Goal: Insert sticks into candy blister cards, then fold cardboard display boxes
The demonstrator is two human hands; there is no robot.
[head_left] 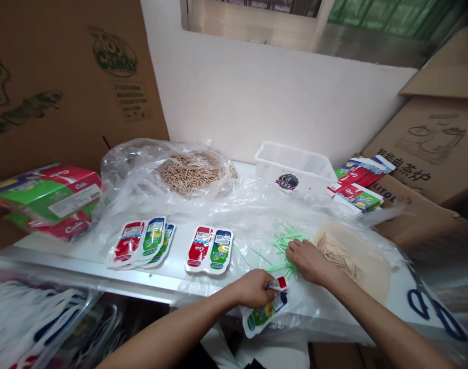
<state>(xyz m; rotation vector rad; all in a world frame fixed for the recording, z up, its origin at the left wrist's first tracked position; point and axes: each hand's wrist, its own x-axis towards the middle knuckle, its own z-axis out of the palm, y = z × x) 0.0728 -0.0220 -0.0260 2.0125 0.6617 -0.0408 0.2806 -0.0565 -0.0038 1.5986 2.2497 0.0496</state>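
Observation:
My left hand (254,287) is closed on the top of a bottle-shaped printed pouch (263,311) that hangs over the table's front edge. My right hand (307,260) rests knuckles-up on a loose heap of thin green sticks (284,242) spread on clear plastic, its fingers curled into the sticks. Just right of that hand lies a pile of pale wooden sticks (338,252). A flat pouch (210,249) printed with a red bottle and a green bottle lies to the left on the white table (84,256).
More printed pouches (141,242) are stacked further left. A plastic bag of wooden sticks (190,171) sits at the back, beside an empty white tray (293,166). Colourful cartons (45,200) stand at left, printed packs (359,187) at right, and cardboard boxes (429,148) are around.

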